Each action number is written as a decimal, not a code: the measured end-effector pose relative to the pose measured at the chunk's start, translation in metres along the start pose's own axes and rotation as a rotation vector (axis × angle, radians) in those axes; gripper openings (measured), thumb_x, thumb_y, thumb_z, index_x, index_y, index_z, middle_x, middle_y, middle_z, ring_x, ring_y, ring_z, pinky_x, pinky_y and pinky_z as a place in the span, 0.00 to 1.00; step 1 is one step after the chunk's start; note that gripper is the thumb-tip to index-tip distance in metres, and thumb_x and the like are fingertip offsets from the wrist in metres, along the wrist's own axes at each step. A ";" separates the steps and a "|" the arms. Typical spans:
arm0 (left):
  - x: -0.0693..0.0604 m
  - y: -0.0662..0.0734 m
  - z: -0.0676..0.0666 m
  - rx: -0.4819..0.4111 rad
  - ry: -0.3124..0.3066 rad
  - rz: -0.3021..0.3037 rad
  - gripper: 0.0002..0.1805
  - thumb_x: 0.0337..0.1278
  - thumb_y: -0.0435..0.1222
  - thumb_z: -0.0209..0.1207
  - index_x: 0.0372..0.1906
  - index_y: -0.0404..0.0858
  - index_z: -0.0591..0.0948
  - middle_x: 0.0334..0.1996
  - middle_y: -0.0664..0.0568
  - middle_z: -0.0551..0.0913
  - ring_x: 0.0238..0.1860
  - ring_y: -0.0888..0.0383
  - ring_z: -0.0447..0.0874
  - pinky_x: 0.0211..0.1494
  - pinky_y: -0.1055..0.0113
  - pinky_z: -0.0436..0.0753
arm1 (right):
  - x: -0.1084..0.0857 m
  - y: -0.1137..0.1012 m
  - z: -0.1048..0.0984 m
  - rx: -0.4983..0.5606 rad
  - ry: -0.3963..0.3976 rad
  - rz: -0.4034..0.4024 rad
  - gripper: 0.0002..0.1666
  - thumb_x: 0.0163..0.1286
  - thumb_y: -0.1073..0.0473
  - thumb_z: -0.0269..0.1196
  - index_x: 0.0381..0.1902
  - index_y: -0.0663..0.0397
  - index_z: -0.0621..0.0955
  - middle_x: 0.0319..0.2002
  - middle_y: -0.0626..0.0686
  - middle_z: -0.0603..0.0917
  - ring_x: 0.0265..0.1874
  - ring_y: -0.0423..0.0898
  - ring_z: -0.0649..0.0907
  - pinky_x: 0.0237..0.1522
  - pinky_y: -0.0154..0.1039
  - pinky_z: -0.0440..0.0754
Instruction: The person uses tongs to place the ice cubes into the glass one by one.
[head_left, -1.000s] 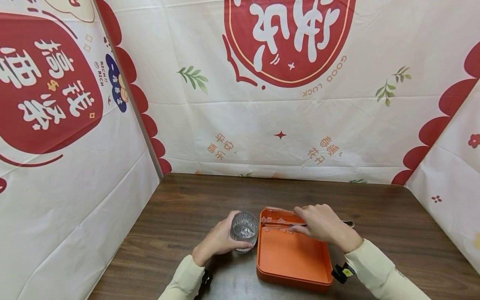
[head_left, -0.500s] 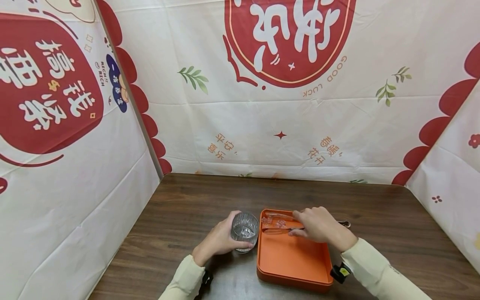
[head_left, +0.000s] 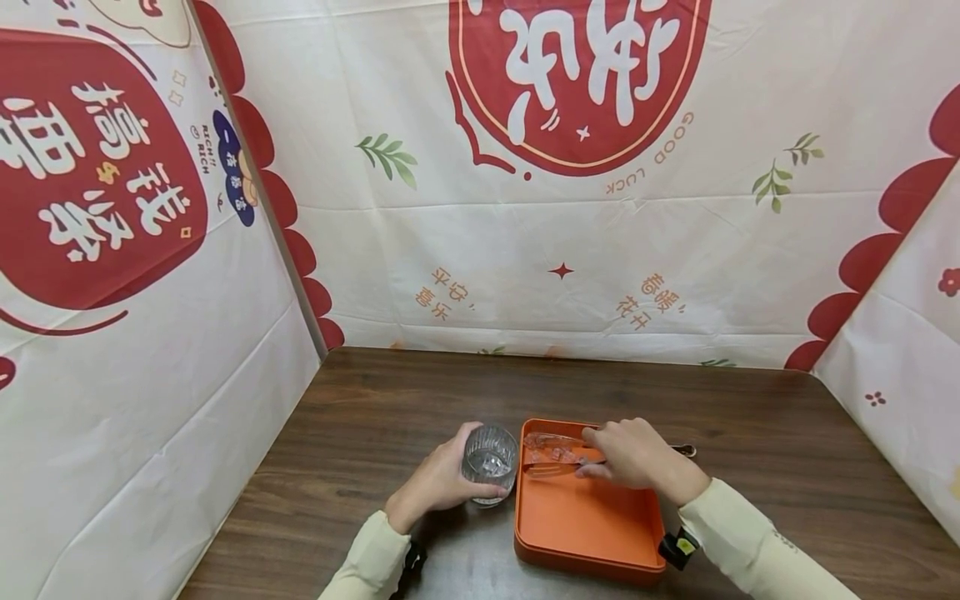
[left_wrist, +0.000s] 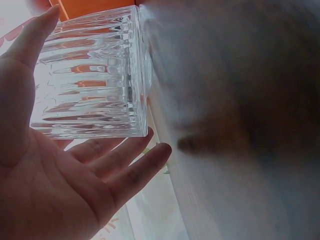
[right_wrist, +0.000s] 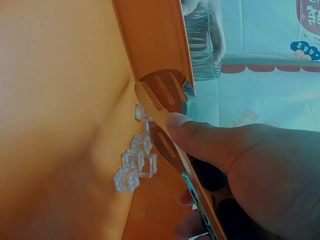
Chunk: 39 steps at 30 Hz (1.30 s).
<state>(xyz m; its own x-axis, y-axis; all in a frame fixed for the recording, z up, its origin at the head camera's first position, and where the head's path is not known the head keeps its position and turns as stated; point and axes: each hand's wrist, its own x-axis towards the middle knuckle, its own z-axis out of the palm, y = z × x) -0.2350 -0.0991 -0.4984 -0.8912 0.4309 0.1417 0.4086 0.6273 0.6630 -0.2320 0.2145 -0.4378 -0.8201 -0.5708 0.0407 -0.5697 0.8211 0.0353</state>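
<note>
My left hand [head_left: 438,475] curves round a ribbed clear glass [head_left: 491,454], thumb on the near side and fingers on the far side. The glass stands upright on the table, against the left of an orange tray [head_left: 585,525]. My right hand [head_left: 637,454] holds tongs [right_wrist: 162,92] with slotted, clear-looking tips and a dark handle. Their tips are spread apart inside the tray's far left corner. Several clear ice cubes [right_wrist: 132,162] lie there on the tray floor, close by the tips. Whether the tips touch any cube, I cannot tell.
A dark wood-grain table [head_left: 420,383] carries everything. White printed cloth [head_left: 495,233] hangs behind it and on both sides. The tray's raised rim separates the ice from the glass.
My right hand has moved slightly left and nearer with the tongs, and the tips have lowered so that cubes now show between them. The left hand and glass stay still.
</note>
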 end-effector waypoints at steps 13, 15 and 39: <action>0.001 0.000 -0.002 0.008 0.005 -0.002 0.54 0.34 0.60 0.77 0.67 0.45 0.64 0.51 0.46 0.82 0.49 0.50 0.82 0.50 0.54 0.80 | 0.003 -0.002 0.002 0.003 -0.022 -0.011 0.23 0.60 0.36 0.68 0.32 0.49 0.78 0.18 0.43 0.74 0.16 0.42 0.73 0.20 0.40 0.70; 0.001 0.001 -0.002 0.006 0.005 0.001 0.54 0.34 0.59 0.77 0.67 0.45 0.64 0.51 0.46 0.82 0.49 0.50 0.82 0.50 0.54 0.80 | 0.002 -0.003 0.002 0.010 -0.026 -0.011 0.23 0.59 0.36 0.68 0.32 0.49 0.77 0.18 0.43 0.73 0.16 0.42 0.73 0.20 0.40 0.70; -0.001 0.000 0.001 0.027 0.017 0.020 0.53 0.35 0.60 0.76 0.67 0.46 0.64 0.51 0.47 0.82 0.49 0.51 0.82 0.50 0.56 0.81 | -0.002 0.000 0.011 0.059 0.024 -0.072 0.21 0.60 0.38 0.68 0.25 0.44 0.74 0.16 0.39 0.68 0.14 0.37 0.66 0.19 0.37 0.64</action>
<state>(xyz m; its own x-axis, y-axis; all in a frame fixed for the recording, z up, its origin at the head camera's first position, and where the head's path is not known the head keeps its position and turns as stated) -0.2342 -0.0986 -0.4992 -0.8858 0.4328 0.1677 0.4318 0.6359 0.6397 -0.2315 0.2156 -0.4484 -0.7758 -0.6277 0.0646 -0.6299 0.7764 -0.0197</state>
